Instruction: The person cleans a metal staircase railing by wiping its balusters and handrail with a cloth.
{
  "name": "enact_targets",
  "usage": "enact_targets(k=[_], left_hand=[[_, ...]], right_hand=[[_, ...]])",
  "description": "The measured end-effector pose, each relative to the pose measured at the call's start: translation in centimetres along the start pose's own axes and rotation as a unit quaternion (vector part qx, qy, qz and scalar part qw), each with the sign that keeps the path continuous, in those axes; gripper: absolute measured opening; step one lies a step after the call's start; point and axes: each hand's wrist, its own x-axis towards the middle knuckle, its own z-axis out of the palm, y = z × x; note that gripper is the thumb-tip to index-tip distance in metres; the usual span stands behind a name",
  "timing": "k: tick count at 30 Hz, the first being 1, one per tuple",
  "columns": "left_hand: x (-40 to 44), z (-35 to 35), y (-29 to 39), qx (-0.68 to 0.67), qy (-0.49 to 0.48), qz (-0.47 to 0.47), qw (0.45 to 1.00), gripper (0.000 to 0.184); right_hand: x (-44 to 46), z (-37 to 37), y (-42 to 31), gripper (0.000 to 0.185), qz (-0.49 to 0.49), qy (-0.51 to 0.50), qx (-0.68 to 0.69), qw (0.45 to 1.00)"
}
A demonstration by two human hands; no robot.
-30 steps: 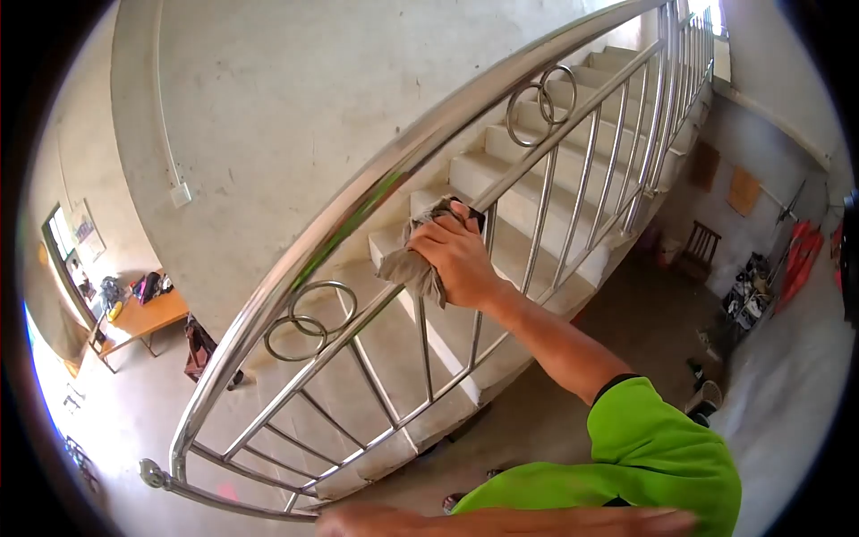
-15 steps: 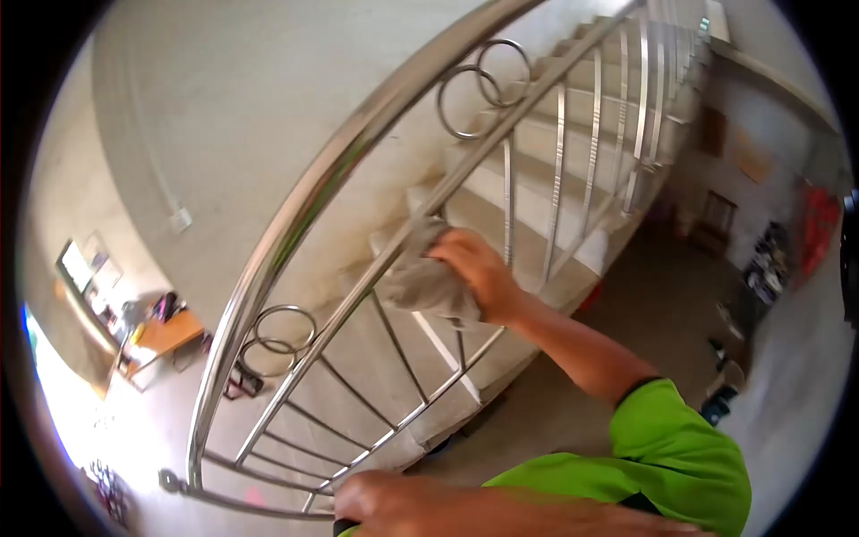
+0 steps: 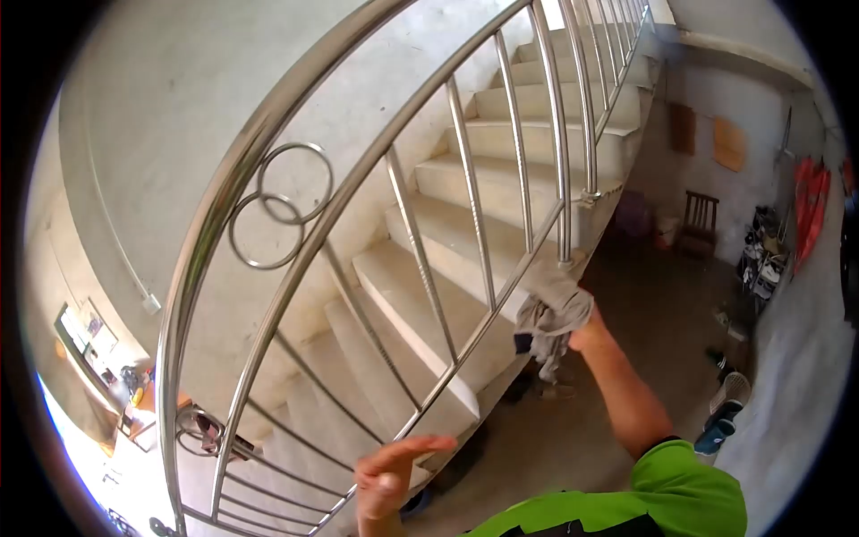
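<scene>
My right hand, at the end of the arm with the green sleeve, grips a crumpled grey-brown cloth that hides most of its fingers. The cloth is beside the lower rail of a shiny metal stair railing; whether it touches the rail I cannot tell. Lower down, my left hand is raised near the bottom rail, its fingers stretched to the right and nothing visible in it. Two interlocked metal rings sit between the handrail and the rail below it.
Pale concrete steps rise behind the bars. At the right are a small wooden chair, a red hanging item and shoes along the wall. An orange-brown table with things on it stands at the far left.
My right hand has moved the cloth off the middle rail, down and right to beside the lower rail. My left hand has risen into clearer view. The view has shifted along the stairs.
</scene>
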Motion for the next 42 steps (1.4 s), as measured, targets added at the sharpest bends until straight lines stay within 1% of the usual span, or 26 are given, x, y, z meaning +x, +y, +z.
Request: enact_targets(k=[1, 3, 4, 6, 8, 10, 12, 13, 14, 15, 18, 19, 21, 22, 24, 26, 28, 29, 31, 32, 35, 37, 38, 40, 41, 42], left_hand=[[-0.7, 0.0, -1.4, 0.0, -0.001, 0.001, 1.0, 0.049], [-2.6, 0.2, -4.0, 0.047, 0.115, -0.214, 0.969, 0.038], [-3.5, 0.4, -5.5, 0.045, 0.115, -0.216, 0.968, 0.038], [-5.0, 0.6, -8.9, 0.075, 0.198, -0.35, 0.912, 0.043], [-7.4, 0.3, -13.0, 0.058, 0.208, -0.368, 0.904, 0.042], [-8.8, -0.9, -15.5, 0.043, 0.21, -0.389, 0.896, 0.042], [-9.3, -1.7, -18.3, 0.11, 0.141, -0.415, 0.892, 0.036], [-9.2, -2.4, -19.9, 0.16, 0.109, -0.388, 0.901, 0.035], [-9.4, -2.7, -21.1, 0.153, 0.109, -0.384, 0.904, 0.035], [-8.6, -2.6, -21.2, 0.174, 0.106, -0.384, 0.901, 0.035], [-5.9, -2.3, -20.9, 0.218, 0.108, -0.381, 0.892, 0.035], [-5.1, -2.6, -20.9, 0.24, 0.111, -0.374, 0.889, 0.034], [-5.4, -3.8, -22.8, 0.238, 0.111, -0.376, 0.888, 0.034], [-5.2, -4.2, -23.6, 0.232, 0.111, -0.378, 0.89, 0.033], [-4.9, -4.8, -24.4, 0.25, 0.108, -0.387, 0.881, 0.032], [-3.5, -4.2, -24.3, 0.265, 0.109, -0.399, 0.871, 0.031], [-1.7, -2.5, -23.5, 0.272, 0.146, -0.418, 0.855, 0.029], [-1.4, -2.1, -24.2, 0.272, 0.155, -0.419, 0.852, 0.029], [-0.7, -0.9, -26.0, 0.38, 0.151, -0.369, 0.835, 0.027], [-0.8, -0.4, -27.6, 0.381, 0.161, -0.37, 0.832, 0.027], [0.0, 1.5, -32.6, 0.34, 0.207, -0.383, 0.834, 0.029], [2.8, 4.7, -35.0, 0.222, 0.279, -0.353, 0.865, 0.026], [4.0, 5.4, -36.0, 0.225, 0.282, -0.361, 0.86, 0.026], [5.8, 7.2, -38.4, 0.182, 0.198, -0.444, 0.855, 0.033], [6.6, 8.5, -38.8, 0.18, 0.206, -0.448, 0.851, 0.033], [7.5, 9.7, -38.9, 0.177, 0.184, -0.46, 0.85, 0.033]], right_hand=[[1.5, -1.0, -1.7, 0.03, -0.058, 0.01, -0.018, 0.998], [4.5, -1.8, -5.1, 0.028, -0.144, 0.029, -0.04, 0.988], [6.1, -1.8, -7.3, 0.027, -0.174, 0.037, -0.045, 0.983], [9.9, -1.8, -11.0, 0.028, -0.223, 0.027, -0.067, 0.972], [14.0, -1.0, -14.8, 0.03, -0.286, 0.064, -0.077, 0.953], [18.3, -1.0, -19.0, 0.033, -0.335, 0.087, -0.028, 0.938], [21.1, 1.2, -22.9, 0.035, -0.393, 0.102, -0.1, 0.908], [22.1, 2.3, -24.7, 0.035, -0.398, 0.098, -0.107, 0.906], [22.9, 3.3, -26.3, 0.035, -0.427, 0.116, -0.095, 0.892], [24.1, 4.0, -27.9, 0.036, -0.453, 0.133, -0.082, 0.878], [29.9, 2.5, -33.7, 0.036, -0.479, 0.118, -0.071, 0.867], [29.8, 3.9, -33.8, 0.036, -0.478, 0.117, -0.067, 0.868], [29.8, 7.3, -34.8, 0.029, -0.545, 0.12, -0.127, 0.82], [31.1, 8.1, -35.5, 0.029, -0.547, 0.116, -0.122, 0.82], [33.6, 9.9, -37.0, 0.035, -0.658, 0.147, -0.28, 0.683], [35.3, 11.9, -38.2, 0.038, -0.706, 0.291, -0.452, 0.46], [38.7, 13.1, -40.0, 0.035, -0.707, 0.256, -0.52, 0.406], [40.3, 13.3, -40.2, 0.035, -0.705, 0.251, -0.519, 0.413], [42.2, 14.0, -40.4, 0.033, -0.673, 0.23, -0.578, 0.401], [42.7, 14.2, -40.6, 0.031, -0.655, 0.216, -0.61, 0.39], [43.9, 14.5, -41.1, 0.027, -0.623, 0.179, -0.686, 0.33], [44.6, 14.4, -40.5, 0.025, -0.628, 0.175, -0.708, 0.272], [44.9, 14.5, -40.3, 0.023, -0.638, 0.179, -0.708, 0.243], [45.8, 14.4, -39.4, 0.021, -0.661, 0.191, -0.702, 0.183], [46.2, 14.5, -39.0, 0.02, -0.675, 0.205, -0.693, 0.152], [46.5, 14.6, -38.4, 0.018, -0.687, 0.223, -0.681, 0.12]])
